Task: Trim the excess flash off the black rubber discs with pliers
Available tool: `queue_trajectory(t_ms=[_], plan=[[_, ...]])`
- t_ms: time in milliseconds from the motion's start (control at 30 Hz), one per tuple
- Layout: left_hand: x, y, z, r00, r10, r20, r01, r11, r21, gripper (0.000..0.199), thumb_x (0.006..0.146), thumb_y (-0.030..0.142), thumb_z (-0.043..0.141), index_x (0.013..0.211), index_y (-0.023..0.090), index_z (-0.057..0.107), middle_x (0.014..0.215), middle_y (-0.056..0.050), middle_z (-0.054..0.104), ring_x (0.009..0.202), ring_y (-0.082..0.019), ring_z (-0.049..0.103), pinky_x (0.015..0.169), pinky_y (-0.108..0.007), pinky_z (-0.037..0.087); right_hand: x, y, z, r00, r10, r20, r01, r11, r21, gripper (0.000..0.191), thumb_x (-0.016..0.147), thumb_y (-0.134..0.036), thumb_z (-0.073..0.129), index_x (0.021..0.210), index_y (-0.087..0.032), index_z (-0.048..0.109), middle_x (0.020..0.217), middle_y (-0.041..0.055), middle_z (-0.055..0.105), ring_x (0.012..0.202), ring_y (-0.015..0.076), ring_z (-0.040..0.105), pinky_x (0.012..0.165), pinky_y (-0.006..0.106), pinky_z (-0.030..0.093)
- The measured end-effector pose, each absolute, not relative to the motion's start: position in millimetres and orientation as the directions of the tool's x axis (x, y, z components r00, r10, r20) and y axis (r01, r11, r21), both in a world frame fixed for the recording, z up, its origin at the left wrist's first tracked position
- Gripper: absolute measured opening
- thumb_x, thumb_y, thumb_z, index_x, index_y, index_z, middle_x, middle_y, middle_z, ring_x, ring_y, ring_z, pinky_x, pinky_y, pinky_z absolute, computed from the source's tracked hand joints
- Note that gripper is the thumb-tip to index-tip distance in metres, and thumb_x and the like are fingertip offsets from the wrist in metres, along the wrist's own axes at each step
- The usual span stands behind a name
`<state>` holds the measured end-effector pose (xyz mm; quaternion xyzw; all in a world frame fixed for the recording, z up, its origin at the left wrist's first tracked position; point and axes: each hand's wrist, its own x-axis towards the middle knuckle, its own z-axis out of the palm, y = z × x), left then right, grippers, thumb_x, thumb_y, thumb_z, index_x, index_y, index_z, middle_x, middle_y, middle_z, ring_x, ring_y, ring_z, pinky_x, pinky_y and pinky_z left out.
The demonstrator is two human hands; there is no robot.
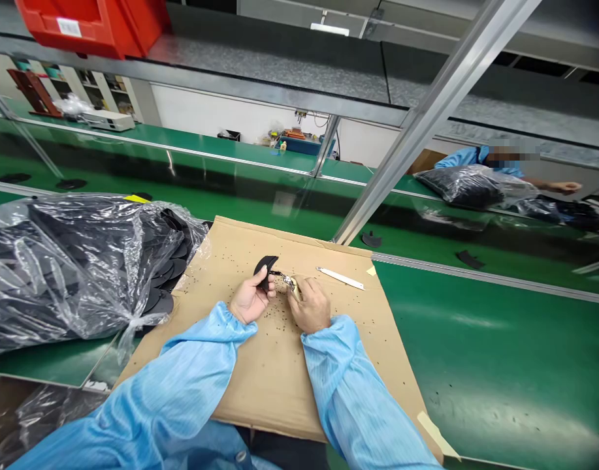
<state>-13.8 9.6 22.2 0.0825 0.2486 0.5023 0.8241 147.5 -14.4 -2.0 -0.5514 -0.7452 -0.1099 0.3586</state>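
My left hand (250, 297) pinches a curved black moulded piece (266, 264) between thumb and fingers. My right hand (309, 304) is shut on small metal nippers (290, 282), whose tips reach the edge of that piece. Both hands rest over a brown cardboard sheet (279, 385) strewn with black crumbs. A white-handled craft knife (339, 277) lies on the cardboard to the right of my hands, touched by neither. To the left sits a clear plastic bag (74, 267) full of similar black pieces.
The cardboard lies on a green conveyor belt (495, 326) edged by an aluminium rail (490, 278). Loose black pieces (372, 239) lie on the belt. Farther right, a co-worker's blue sleeve (468, 156) stands behind another bag (468, 186). A red bin (91, 23) sits on an overhead shelf.
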Motion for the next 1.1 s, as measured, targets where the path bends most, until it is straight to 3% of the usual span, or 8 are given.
queue_trajectory(t_ms=[167, 467, 633, 767, 933, 1000, 1100], plan=[[-12.5, 9.0, 21.0, 0.335, 0.887, -0.317, -0.779, 0.45, 0.437, 0.014, 0.081, 0.018, 0.066, 0.087, 0.012, 0.055, 0.067, 0.0, 0.058, 0.054, -0.008, 0.055, 0.047, -0.019, 0.043, 148.7, -15.9, -6.1, -0.12, 0.768, 0.629, 0.92, 0.324, -0.221, 0.022, 0.089, -0.027, 0.05, 0.101, -0.018, 0.065, 0.08, 0.0054, 0.063, 0.077, 0.0198, 0.058, 0.071, 0.028, 0.043], [-10.8, 9.3, 16.9, 0.304, 0.914, -0.268, -0.769, 0.401, 0.497, 0.017, 0.081, 0.024, 0.067, 0.086, 0.012, 0.055, 0.069, -0.001, 0.059, 0.056, -0.009, 0.056, 0.049, -0.02, 0.045, 146.7, -15.3, -5.4, -0.064, 0.899, 0.434, 0.622, 0.376, -0.686, 0.024, 0.083, -0.031, 0.057, 0.101, -0.02, 0.067, 0.093, 0.0053, 0.07, 0.085, 0.0204, 0.063, 0.077, 0.031, 0.049], [-11.8, 11.6, 16.3, 0.298, 0.918, -0.263, -0.779, 0.393, 0.489, 0.01, 0.084, 0.021, 0.061, 0.084, 0.012, 0.055, 0.067, -0.002, 0.058, 0.055, -0.01, 0.055, 0.049, -0.021, 0.044, 149.4, -14.2, -5.9, 0.045, 0.949, 0.313, 0.461, 0.258, -0.849, 0.034, 0.08, -0.039, 0.06, 0.102, -0.015, 0.067, 0.089, 0.0069, 0.071, 0.081, 0.0218, 0.065, 0.075, 0.034, 0.051], [-13.4, 15.1, 14.3, 0.329, 0.899, -0.29, -0.781, 0.432, 0.452, 0.008, 0.084, 0.016, 0.058, 0.078, 0.011, 0.055, 0.067, -0.003, 0.057, 0.054, -0.009, 0.053, 0.048, -0.021, 0.044, 151.4, -15.3, -4.9, 0.059, 0.937, 0.345, 0.457, 0.282, -0.844, 0.035, 0.08, -0.038, 0.061, 0.104, -0.014, 0.067, 0.091, 0.0074, 0.069, 0.084, 0.0222, 0.064, 0.079, 0.035, 0.05], [-14.5, 16.2, 13.4, 0.284, 0.94, -0.188, -0.817, 0.34, 0.466, 0.016, 0.076, 0.016, 0.07, 0.086, 0.014, 0.058, 0.069, 0.001, 0.057, 0.053, -0.006, 0.05, 0.044, -0.017, 0.037, 152.1, -15.9, -6.9, 0.033, 0.907, 0.42, 0.492, 0.351, -0.796, 0.029, 0.082, -0.034, 0.06, 0.105, -0.017, 0.065, 0.091, 0.0057, 0.068, 0.086, 0.0208, 0.062, 0.082, 0.034, 0.049], [-15.2, 15.5, 14.4, 0.277, 0.941, -0.196, -0.811, 0.338, 0.478, 0.017, 0.076, 0.015, 0.07, 0.089, 0.014, 0.059, 0.074, -0.001, 0.061, 0.059, -0.008, 0.056, 0.047, -0.018, 0.042, 152.0, -16.0, -7.7, 0.022, 0.9, 0.435, 0.506, 0.366, -0.781, 0.029, 0.082, -0.033, 0.06, 0.106, -0.018, 0.065, 0.092, 0.0055, 0.068, 0.086, 0.0206, 0.062, 0.082, 0.034, 0.049], [-16.6, 14.5, 16.4, 0.305, 0.921, -0.242, -0.793, 0.387, 0.471, 0.007, 0.08, 0.013, 0.064, 0.086, 0.009, 0.061, 0.08, -0.007, 0.066, 0.075, -0.014, 0.064, 0.065, -0.027, 0.054, 151.5, -16.4, -7.4, -0.007, 0.893, 0.45, 0.534, 0.384, -0.753, 0.029, 0.082, -0.032, 0.06, 0.107, -0.018, 0.064, 0.091, 0.0055, 0.067, 0.085, 0.0206, 0.061, 0.081, 0.034, 0.049]])
